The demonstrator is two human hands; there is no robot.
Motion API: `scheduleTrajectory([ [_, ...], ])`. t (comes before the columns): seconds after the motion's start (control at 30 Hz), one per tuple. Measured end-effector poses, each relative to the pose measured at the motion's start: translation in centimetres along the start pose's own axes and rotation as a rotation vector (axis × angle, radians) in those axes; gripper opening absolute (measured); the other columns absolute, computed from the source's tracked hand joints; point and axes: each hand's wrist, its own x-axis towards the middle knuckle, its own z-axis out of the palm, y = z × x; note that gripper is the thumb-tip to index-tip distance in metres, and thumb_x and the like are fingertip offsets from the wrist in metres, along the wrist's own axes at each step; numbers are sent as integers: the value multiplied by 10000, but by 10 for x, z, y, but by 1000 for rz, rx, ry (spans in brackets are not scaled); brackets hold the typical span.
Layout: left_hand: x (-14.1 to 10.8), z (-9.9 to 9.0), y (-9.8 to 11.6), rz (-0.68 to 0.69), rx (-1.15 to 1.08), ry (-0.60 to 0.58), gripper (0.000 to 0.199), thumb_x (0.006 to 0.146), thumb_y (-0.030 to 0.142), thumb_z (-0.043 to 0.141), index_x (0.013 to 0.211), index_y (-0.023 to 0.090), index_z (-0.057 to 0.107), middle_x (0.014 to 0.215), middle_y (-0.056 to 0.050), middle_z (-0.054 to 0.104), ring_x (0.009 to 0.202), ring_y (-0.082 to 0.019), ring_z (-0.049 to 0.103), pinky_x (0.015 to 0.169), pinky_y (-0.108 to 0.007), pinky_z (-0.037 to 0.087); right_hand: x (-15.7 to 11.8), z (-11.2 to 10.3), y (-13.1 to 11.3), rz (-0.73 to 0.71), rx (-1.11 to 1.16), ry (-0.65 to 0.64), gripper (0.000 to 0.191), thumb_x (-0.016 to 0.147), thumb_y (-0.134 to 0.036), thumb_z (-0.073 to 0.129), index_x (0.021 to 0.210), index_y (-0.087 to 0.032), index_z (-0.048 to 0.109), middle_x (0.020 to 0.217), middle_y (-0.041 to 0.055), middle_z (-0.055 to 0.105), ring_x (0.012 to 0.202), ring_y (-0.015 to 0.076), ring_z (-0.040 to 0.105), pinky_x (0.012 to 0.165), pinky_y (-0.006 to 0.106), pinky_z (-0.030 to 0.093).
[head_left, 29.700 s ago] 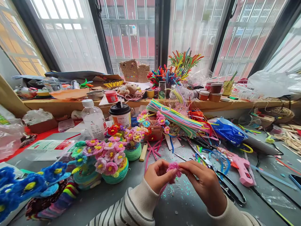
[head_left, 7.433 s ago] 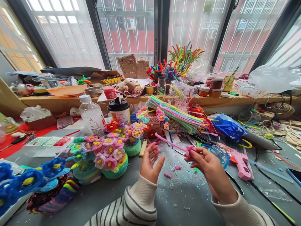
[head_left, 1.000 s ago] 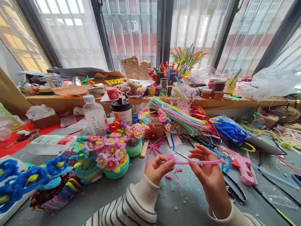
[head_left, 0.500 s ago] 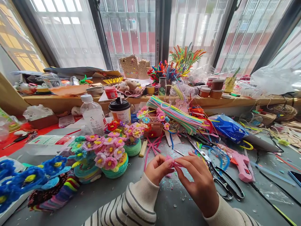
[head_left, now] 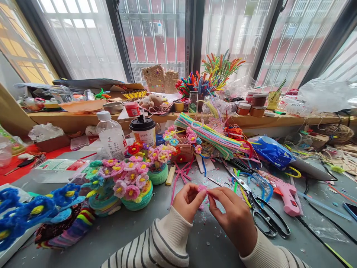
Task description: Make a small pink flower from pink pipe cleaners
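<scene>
A small pink fuzzy piece [head_left: 202, 188] is pinched between the fingertips of my left hand [head_left: 187, 202], above the grey table. My right hand [head_left: 232, 212] meets it from the right, thumb and index finger pressed together at the piece's edge. The fingers hide much of its shape. Glitter and pink scraps lie beneath both hands. Large scissors [head_left: 258, 204] rest open to the right of my right hand, beside a pink glue gun [head_left: 288, 197]. Pink pipe-cleaner strips [head_left: 182, 174] lie behind my left hand.
Pots of pink fuzzy flowers [head_left: 132, 178] and blue flowers [head_left: 41, 208] stand at left. Behind are a plastic bottle [head_left: 111, 137], a lidded cup [head_left: 143, 132] and a pastel pipe-cleaner bundle [head_left: 206, 134]. A blue packet [head_left: 272, 152] lies at right.
The fingers of my right hand have drawn in and curled more around the pink piece. More of the scissors shows now. My left hand has barely moved.
</scene>
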Motion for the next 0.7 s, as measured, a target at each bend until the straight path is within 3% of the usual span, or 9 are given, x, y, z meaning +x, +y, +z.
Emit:
scheduleTrajectory([
  [0.23,-2,1,3,21,80,1,277,509,359,647,567,150,474,507,35,504,487,-72,453,465,-184,360,3,-1,-3,-21,-32,-27,109,753,-130,423,773,-158,527,682,47,564,636,153,530,571,268,434],
  [0.53,-5,4,7,77,155,9,205,547,312,612,560,155,480,494,41,471,459,-68,438,430,-169,354,2,-2,-5,-67,-124,-19,167,764,-130,405,790,-163,567,700,51,591,656,154,545,601,268,427],
  [0.7,-4,2,2,181,286,47,152,577,285,576,574,157,496,549,19,495,502,-85,472,472,-180,390,3,-3,-5,-79,-123,-35,177,766,-133,401,740,-164,573,663,44,579,648,151,541,645,282,420],
])
